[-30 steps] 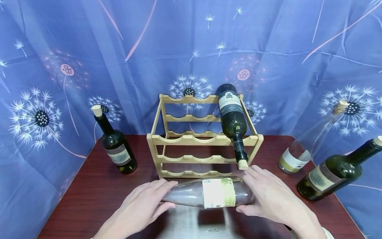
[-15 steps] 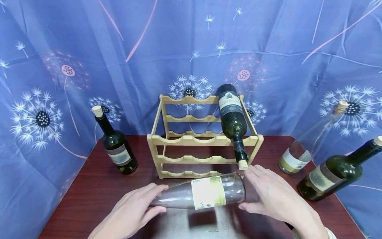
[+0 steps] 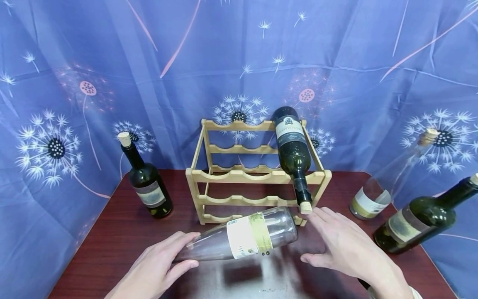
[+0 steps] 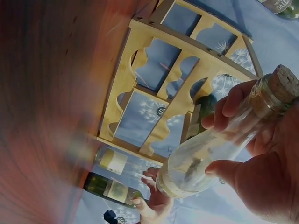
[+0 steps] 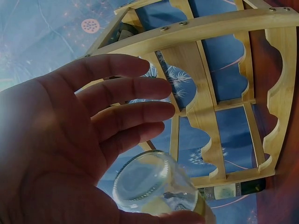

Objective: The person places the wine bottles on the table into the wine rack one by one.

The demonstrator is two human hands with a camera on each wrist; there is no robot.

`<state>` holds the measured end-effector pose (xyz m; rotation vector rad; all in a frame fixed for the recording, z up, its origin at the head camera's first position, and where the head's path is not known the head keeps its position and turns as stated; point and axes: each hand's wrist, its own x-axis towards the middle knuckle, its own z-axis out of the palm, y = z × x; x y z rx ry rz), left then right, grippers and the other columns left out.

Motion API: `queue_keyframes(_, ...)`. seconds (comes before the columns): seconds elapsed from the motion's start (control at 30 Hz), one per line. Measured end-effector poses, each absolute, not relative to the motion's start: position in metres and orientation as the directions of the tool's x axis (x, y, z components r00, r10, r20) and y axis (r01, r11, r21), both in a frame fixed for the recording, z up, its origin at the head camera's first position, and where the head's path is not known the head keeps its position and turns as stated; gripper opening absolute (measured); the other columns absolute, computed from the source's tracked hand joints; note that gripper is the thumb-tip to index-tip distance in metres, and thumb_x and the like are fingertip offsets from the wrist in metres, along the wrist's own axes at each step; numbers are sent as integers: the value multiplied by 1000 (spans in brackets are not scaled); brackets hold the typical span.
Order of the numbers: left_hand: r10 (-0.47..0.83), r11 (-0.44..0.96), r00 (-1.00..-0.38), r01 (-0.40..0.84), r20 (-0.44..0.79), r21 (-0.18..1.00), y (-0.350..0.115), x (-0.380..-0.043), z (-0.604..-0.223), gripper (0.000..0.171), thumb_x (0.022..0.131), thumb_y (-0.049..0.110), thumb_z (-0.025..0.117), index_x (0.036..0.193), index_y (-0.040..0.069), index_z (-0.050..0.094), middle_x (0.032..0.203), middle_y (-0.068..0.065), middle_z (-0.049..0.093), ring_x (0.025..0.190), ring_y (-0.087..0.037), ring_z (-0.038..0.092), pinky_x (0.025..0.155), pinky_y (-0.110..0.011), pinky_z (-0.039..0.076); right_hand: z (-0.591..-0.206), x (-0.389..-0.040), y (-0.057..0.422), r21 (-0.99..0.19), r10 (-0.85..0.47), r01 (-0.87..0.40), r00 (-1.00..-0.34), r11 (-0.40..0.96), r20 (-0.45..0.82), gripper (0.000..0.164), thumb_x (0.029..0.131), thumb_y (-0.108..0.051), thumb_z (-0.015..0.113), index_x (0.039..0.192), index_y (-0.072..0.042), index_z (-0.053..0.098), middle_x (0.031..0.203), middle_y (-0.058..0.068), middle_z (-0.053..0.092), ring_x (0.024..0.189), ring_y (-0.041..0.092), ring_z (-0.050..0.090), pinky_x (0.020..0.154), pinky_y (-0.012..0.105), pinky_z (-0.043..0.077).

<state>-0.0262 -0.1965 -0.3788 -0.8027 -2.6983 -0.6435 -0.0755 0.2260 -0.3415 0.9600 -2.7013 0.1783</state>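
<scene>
Blue dandelion curtain behind; dark red table below. Clear bottle held tilted above the table, in front of the rack, base toward the right. Left hand wrapped round its neck, below the cork. Right hand free, fingers extended, near the base but apart from it. Racked bottle lies on top tier, neck forward. Left bottle upright; two corked bottles at right.

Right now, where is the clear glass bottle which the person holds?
In the head view, the clear glass bottle is low centre, in front of the pale wooden rack, its neck in the left hand, its base nearer the right hand.
</scene>
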Motion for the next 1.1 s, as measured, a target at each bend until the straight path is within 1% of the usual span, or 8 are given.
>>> queue_keyframes(0.3, 420, 749, -849, 523, 320, 407, -196, -23, -375, 49, 87, 45, 67, 132, 33, 52, 105, 27, 51, 88, 7, 53, 73, -26, 49, -343, -74, 226, -28, -598, -632, -746, 775, 293, 81, 64, -69, 74, 126, -21, 53, 114, -11, 55, 95, 6, 49, 80, 35, 46)
queue_keyframes(0.4, 406, 751, -864, 501, 299, 430, -196, -22, -375, 48, 87, 49, 64, 132, 34, 52, 105, 27, 51, 89, 7, 53, 74, -25, 49, -343, -75, 226, -33, -597, -631, -749, 775, 288, 82, 65, -73, 69, 127, -22, 52, 113, -12, 54, 94, 5, 49, 78, 34, 46)
queue_keyframes(0.53, 385, 736, -878, 478, 285, 479, -196, -22, -374, 48, 88, 47, 65, 132, 35, 51, 103, 26, 51, 89, 6, 52, 74, -24, 49, -343, -75, 225, -40, -590, -622, -760, 782, 273, 81, 68, -80, 59, 127, -24, 52, 110, -14, 53, 95, 4, 49, 78, 34, 46)
queue_keyframes(0.6, 375, 723, -880, 474, 290, 502, -196, -22, -373, 48, 88, 46, 65, 133, 36, 50, 103, 26, 51, 90, 5, 52, 74, -23, 48, -343, -75, 225, -43, -587, -618, -764, 785, 268, 80, 68, -80, 58, 127, -26, 52, 106, -16, 52, 94, 3, 49, 77, 33, 46)
queue_keyframes(0.7, 372, 690, -870, 493, 324, 530, -194, -23, -372, 48, 88, 43, 66, 133, 35, 49, 103, 25, 52, 87, 4, 51, 71, -20, 46, -344, -75, 225, -40, -588, -619, -763, 784, 268, 77, 68, -80, 59, 123, -26, 53, 103, -19, 50, 93, 2, 48, 77, 33, 45)
queue_keyframes(0.9, 375, 607, -846, 533, 380, 589, -190, -27, -372, 49, 88, 33, 69, 133, 28, 50, 100, 20, 54, 81, 0, 52, 67, -17, 44, -345, -74, 224, -31, -593, -622, -760, 783, 266, 68, 65, -76, 66, 110, -26, 55, 100, -17, 50, 91, 4, 48, 76, 33, 45)
queue_keyframes(1.0, 336, 595, -880, 475, 337, 648, -187, -28, -371, 47, 89, 35, 68, 132, 30, 50, 98, 20, 54, 79, 0, 52, 65, -18, 45, -344, -74, 223, -33, -586, -614, -767, 789, 263, 70, 65, -78, 65, 111, -26, 56, 99, -18, 49, 91, 4, 49, 75, 33, 45)
queue_keyframes(1.1, 314, 577, -884, 467, 346, 671, -184, -30, -371, 46, 90, 32, 67, 132, 25, 51, 99, 17, 55, 78, -1, 53, 64, -19, 46, -344, -74, 223, -32, -592, -622, -759, 782, 272, 72, 65, -76, 67, 113, -25, 56, 99, -18, 49, 90, 3, 48, 75, 32, 45)
